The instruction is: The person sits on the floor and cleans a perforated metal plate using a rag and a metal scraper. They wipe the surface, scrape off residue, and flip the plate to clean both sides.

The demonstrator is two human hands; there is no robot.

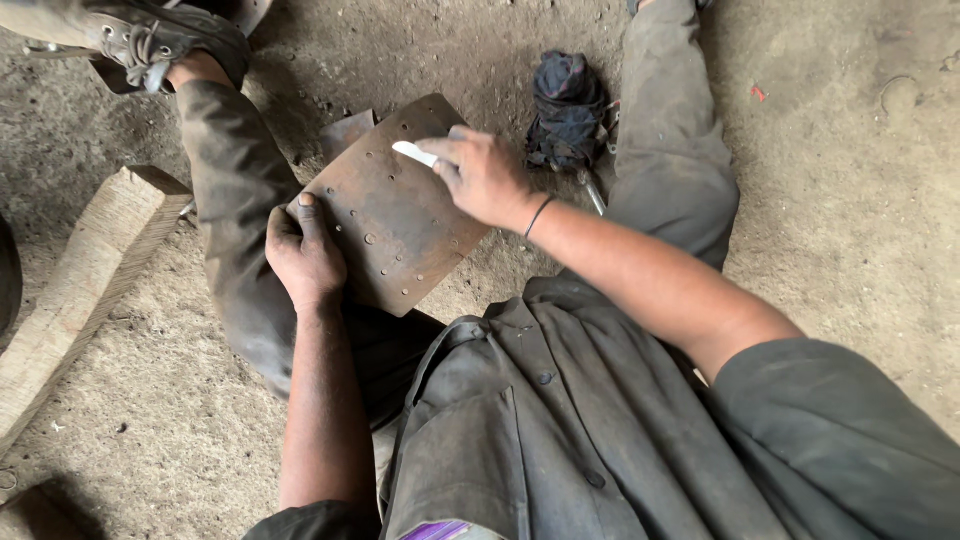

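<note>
One rusty drilled steel plate rests on the seated person's leg, centre | left hand fingers clamp its 8 o'clock edge | right hand fingers pinch one white chalk stick at 12 o'clock | one dark rag bundle at 1 o'clock | one wooden beam on the dirt floor at 9 o'clock

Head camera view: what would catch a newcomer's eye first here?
A rusty square metal plate dotted with holes rests on the seated person's leg at centre. The left hand grips its near edge, while the right hand holds a small white stick on it. A dark cloth bundle lies beyond.
</note>
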